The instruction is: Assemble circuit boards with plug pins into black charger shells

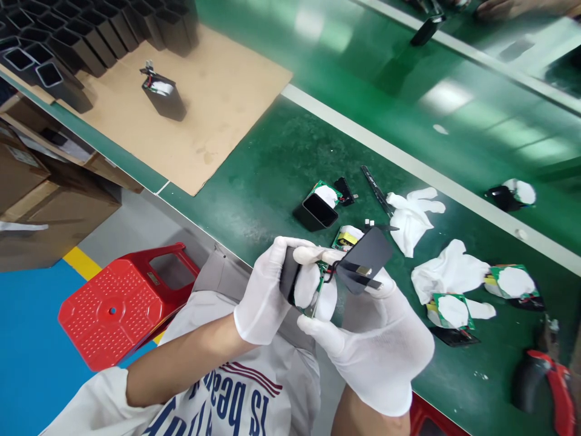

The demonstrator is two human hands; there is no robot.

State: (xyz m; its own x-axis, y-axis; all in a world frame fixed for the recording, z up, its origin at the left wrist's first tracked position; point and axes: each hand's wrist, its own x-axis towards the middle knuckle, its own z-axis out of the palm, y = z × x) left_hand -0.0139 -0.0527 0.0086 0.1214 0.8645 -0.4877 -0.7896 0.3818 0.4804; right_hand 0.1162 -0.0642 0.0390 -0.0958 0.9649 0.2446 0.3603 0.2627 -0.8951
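Note:
My left hand (265, 297), in a white glove, is closed around a black plastic case (287, 275). My gloved right hand (376, 348) grips a circuit board (320, 290) with white padding on it, at the mouth of the case; how far it sits inside is hidden. A black plug cover (365, 260) with two metal prongs hangs on wires from the board, against my right fingers. Just beyond my hands, another black case (316, 212) stands beside a padded board (327, 192). A board with a yellow part (347, 237) lies partly hidden behind the plug cover.
Black cases (91, 36) crowd the cardboard sheet (227, 103), with one filled case (164, 97) apart. White gloves (411, 218), tweezers (376, 189), padded boards (454, 312) and red-handled pliers (551, 381) lie rightward. A red stool (122, 309) stands left. Another person's hand (508, 9) shows across the table.

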